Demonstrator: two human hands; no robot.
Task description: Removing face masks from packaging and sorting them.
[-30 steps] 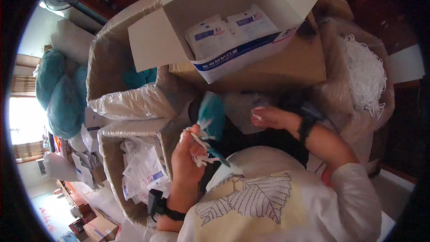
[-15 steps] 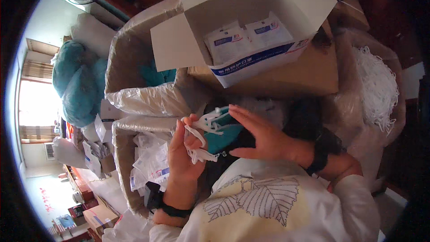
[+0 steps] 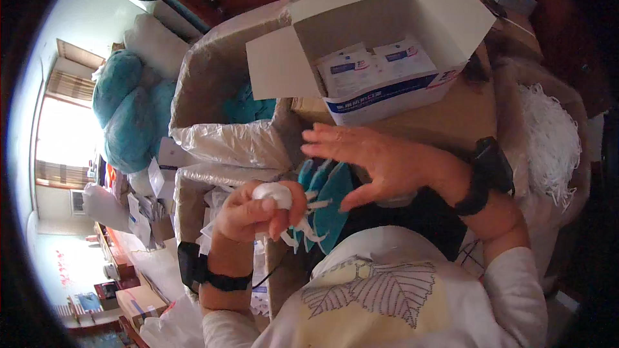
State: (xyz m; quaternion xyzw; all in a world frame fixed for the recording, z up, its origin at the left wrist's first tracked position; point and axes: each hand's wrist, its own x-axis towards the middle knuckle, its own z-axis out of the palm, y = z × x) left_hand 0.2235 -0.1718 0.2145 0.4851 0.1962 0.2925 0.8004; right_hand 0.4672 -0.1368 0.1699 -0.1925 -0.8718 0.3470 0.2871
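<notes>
My left hand [image 3: 261, 212] is closed around a bunch of white straps [image 3: 274, 194], the thumb lying across them. Several teal face masks [image 3: 332, 203] fan out just right of the fist, with white strap ends [image 3: 309, 229] dangling among them. My right hand [image 3: 371, 154] is held above and to the right of the masks, its fingers stretched out and its thumb apart. Nothing shows in its grasp. Part of the masks' lower edges is hard to make out against the dark clothing behind.
An open white carton [image 3: 393, 100] with flat white packets [image 3: 351, 71] stands on a brown box ahead. Plastic-lined boxes sit left, the farther one holding teal pieces [image 3: 248, 106]. White cords [image 3: 548, 142] heap up in a lined container at right. Teal-filled bags [image 3: 132, 129] stand far left.
The left hand has turned, its fingers now wrapped round the bunched straps, and the teal masks show more spread out. The right hand has risen and moved slightly away from them.
</notes>
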